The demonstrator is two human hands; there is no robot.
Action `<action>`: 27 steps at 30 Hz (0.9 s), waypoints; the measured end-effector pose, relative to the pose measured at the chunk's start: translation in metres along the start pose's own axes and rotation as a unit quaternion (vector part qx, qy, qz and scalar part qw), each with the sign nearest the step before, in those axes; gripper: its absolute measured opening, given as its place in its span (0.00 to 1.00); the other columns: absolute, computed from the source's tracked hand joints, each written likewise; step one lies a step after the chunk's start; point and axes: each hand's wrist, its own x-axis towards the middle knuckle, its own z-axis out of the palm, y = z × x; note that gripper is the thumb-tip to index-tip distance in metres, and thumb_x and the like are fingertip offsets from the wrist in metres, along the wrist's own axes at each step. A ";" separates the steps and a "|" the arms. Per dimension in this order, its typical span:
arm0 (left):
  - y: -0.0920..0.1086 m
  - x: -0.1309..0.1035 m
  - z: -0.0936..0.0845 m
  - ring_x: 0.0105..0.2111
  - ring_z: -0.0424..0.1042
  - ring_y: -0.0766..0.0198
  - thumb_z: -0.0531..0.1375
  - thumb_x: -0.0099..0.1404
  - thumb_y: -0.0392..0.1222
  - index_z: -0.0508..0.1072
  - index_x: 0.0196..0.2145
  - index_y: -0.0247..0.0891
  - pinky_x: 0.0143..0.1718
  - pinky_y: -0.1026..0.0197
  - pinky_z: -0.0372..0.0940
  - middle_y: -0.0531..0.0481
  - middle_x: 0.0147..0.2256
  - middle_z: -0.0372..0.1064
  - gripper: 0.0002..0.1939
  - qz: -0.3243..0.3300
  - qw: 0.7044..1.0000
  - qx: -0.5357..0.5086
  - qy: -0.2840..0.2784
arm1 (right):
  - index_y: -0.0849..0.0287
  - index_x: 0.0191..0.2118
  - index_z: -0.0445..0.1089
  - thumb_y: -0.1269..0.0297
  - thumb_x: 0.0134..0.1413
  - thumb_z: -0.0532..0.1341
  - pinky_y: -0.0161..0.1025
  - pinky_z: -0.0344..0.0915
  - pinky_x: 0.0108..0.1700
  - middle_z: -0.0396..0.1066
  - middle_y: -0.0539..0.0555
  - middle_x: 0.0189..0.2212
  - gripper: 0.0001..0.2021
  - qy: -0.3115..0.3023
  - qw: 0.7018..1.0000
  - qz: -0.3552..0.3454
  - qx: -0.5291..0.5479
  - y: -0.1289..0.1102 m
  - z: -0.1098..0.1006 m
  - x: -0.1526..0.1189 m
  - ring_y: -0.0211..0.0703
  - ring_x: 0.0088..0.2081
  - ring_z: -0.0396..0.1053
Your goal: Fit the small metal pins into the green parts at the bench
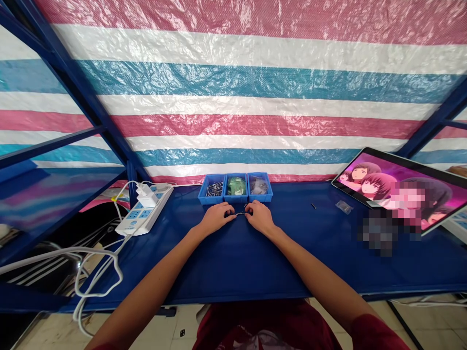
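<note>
My left hand (216, 218) and my right hand (260, 217) face each other just in front of three blue bins. Between their fingertips runs a small thin metallic piece (241, 213), pinched from both sides; its exact kind is too small to tell. The left bin (211, 200) holds many slim dark and silvery metal pieces (214, 188). Green material with small pale bits (236, 185) fills the middle bin (236, 199). In the right bin (261, 198) lie greyish, translucent pieces (259, 185).
A white power strip (146, 214) with a plugged-in adapter (146, 196) and loose white cables (118, 272) lies left. On the right are a small dark rod (314, 206), a clear plastic packet (344, 207) and a tilted screen (379, 182). Blue metal posts (105, 121) frame the blue table (241, 272).
</note>
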 end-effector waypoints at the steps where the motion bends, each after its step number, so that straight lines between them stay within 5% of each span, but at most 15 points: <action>1: -0.001 0.000 0.001 0.26 0.66 0.62 0.61 0.59 0.45 0.75 0.30 0.40 0.27 0.63 0.54 0.50 0.28 0.68 0.07 0.002 1.000 0.004 -0.006 | 0.56 0.28 0.72 0.73 0.47 0.63 0.36 0.57 0.31 0.69 0.52 0.29 0.04 -0.007 1.000 0.001 -0.008 -0.001 0.000 0.000 0.41 0.31 0.65; 11: 0.000 0.000 0.001 0.28 0.67 0.64 0.55 0.66 0.47 0.72 0.31 0.39 0.28 0.64 0.56 0.51 0.29 0.69 0.12 -0.005 0.996 0.079 -0.042 | 0.58 0.31 0.70 0.72 0.55 0.59 0.38 0.59 0.40 0.69 0.55 0.36 0.04 -0.098 0.993 -0.008 -0.065 -0.002 0.000 0.001 0.45 0.42 0.66; 18: 0.001 -0.001 -0.003 0.30 0.69 0.63 0.56 0.65 0.43 0.73 0.39 0.40 0.31 0.64 0.59 0.51 0.33 0.70 0.09 0.005 0.996 0.083 0.006 | 0.58 0.33 0.66 0.74 0.58 0.57 0.38 0.59 0.40 0.70 0.54 0.34 0.05 -0.069 0.996 -0.048 -0.017 0.002 0.003 0.002 0.45 0.38 0.65; 27: -0.002 -0.001 -0.004 0.39 0.71 0.61 0.54 0.68 0.48 0.75 0.38 0.39 0.41 0.62 0.63 0.47 0.38 0.72 0.14 0.109 0.992 0.047 0.044 | 0.58 0.32 0.66 0.74 0.58 0.56 0.38 0.60 0.38 0.69 0.53 0.31 0.06 -0.022 0.989 -0.117 0.091 0.000 0.002 0.002 0.43 0.34 0.65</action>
